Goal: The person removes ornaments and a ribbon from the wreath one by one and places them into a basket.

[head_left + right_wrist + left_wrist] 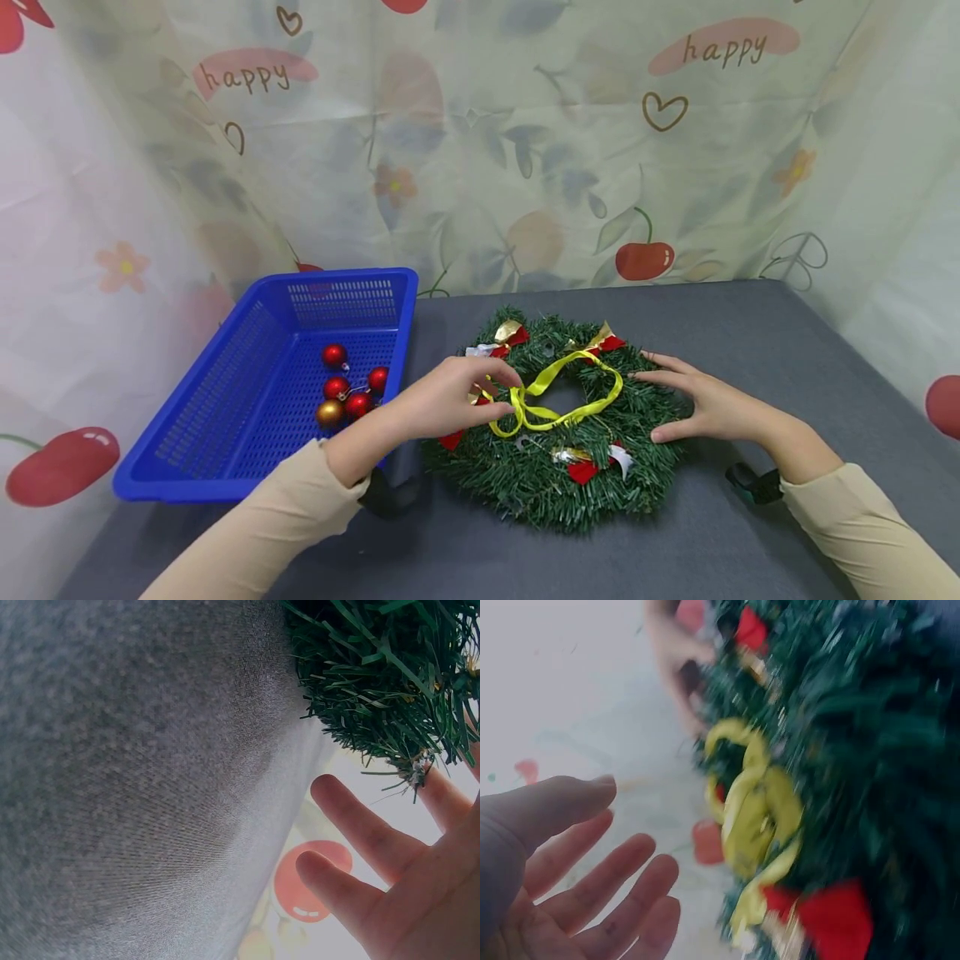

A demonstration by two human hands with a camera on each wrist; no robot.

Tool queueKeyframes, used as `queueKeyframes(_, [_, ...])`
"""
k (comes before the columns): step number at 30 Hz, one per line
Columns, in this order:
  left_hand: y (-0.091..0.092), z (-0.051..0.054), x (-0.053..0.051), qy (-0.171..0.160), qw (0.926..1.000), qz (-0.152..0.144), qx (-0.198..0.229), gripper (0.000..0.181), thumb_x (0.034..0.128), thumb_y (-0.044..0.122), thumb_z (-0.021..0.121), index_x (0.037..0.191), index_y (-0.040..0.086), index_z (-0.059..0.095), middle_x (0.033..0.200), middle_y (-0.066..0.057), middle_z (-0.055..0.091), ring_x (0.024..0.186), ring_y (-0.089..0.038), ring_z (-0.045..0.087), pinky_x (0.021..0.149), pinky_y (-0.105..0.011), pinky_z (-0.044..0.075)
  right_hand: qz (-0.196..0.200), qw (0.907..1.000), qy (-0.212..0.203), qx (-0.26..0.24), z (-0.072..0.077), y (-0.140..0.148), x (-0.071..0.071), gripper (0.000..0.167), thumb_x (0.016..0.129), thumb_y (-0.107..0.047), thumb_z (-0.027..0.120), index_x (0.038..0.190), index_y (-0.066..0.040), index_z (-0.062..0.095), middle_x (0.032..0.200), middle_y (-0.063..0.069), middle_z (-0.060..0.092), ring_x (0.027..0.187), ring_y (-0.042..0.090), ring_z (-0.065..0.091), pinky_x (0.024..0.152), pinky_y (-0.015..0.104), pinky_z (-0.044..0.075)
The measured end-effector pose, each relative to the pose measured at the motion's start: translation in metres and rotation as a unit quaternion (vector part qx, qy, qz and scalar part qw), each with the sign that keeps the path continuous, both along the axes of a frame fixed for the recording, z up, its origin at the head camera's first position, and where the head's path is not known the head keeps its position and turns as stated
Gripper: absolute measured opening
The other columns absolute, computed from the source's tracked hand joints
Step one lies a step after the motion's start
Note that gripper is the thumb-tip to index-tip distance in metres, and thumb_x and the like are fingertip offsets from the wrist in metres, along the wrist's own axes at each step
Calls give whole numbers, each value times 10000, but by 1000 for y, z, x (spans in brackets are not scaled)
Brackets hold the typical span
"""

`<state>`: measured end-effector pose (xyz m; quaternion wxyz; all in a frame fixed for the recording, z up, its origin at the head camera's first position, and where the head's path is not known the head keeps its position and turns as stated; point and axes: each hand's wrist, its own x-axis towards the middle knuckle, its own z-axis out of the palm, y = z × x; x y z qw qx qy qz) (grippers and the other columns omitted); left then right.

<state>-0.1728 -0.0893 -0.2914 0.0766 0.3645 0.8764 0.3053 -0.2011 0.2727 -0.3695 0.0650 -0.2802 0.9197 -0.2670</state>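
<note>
A green wreath with red, gold and silver bows lies flat on the grey table. Across its top a yellow ribbon is looped, partly over the centre hole. My left hand hovers above the wreath's left side, close to the ribbon. In the left wrist view its fingers are loosely bent, apart from the ribbon, with nothing held. At the right rim, my right hand has its fingers spread beside the needles. The right wrist view shows those fingers near the wreath's edge; contact is unclear.
A blue plastic basket stands to the left of the wreath, holding several red baubles and a gold bauble. A patterned curtain hangs behind and at both sides of the table.
</note>
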Motion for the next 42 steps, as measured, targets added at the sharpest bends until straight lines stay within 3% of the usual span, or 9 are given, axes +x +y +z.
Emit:
queueKeyframes(8, [26,-12,15,156,9992,77,-359,323,875,186,653,1187,123,601,1186,-45,632,1017,-205,618,860,-329,509,9,10000,-57,-24,0,0,1,743,751,-417,746,1369,-118,463,1511,222,214,1335,487,262,940,660,345])
queueKeyframes(15, [41,-26,25,89,9977,169,-651,336,881,215,649,1206,143,599,1207,-21,619,1041,-177,602,850,-253,497,-29,10000,-66,-13,1,0,1,750,748,-421,747,1372,-121,459,1510,224,212,1333,493,260,935,664,342])
queueKeyframes(21, [51,-42,26,613,9952,543,-538,301,877,190,651,1172,140,614,1179,-38,621,1119,-213,553,914,-319,474,-18,10000,-76,-23,1,0,1,746,751,-411,747,1374,-121,456,1512,225,207,1335,494,254,936,665,341])
queueKeyframes(24, [53,-46,24,819,9924,793,-471,295,873,184,657,1162,141,620,1157,-46,617,1078,-227,535,882,-334,456,-12,10000,-88,-28,2,-1,2,744,753,-413,745,1375,-126,455,1512,226,206,1334,498,252,933,667,341])
queueKeyframes(28, [51,-50,19,744,9910,987,-511,297,867,168,662,1161,149,622,1155,-35,618,1043,-220,542,854,-329,448,-15,10000,-79,-46,2,-1,2,742,752,-407,748,1373,-124,457,1511,226,207,1334,498,252,935,666,339])
queueKeyframes(34, [51,-60,13,579,9921,957,-576,288,861,131,662,1147,119,633,1149,-34,654,1063,-199,601,905,-327,480,-17,10000,-36,-66,0,-1,2,736,751,-403,750,1367,-121,464,1508,228,214,1331,495,262,939,664,339])
queueKeyframes(42, [51,-63,9,111,9926,1205,-88,235,882,115,632,1116,112,643,1082,-45,691,983,-188,643,783,-283,517,-21,10000,-65,-66,1,-1,2,734,752,-403,750,1369,-127,462,1508,226,213,1331,496,261,937,665,340])
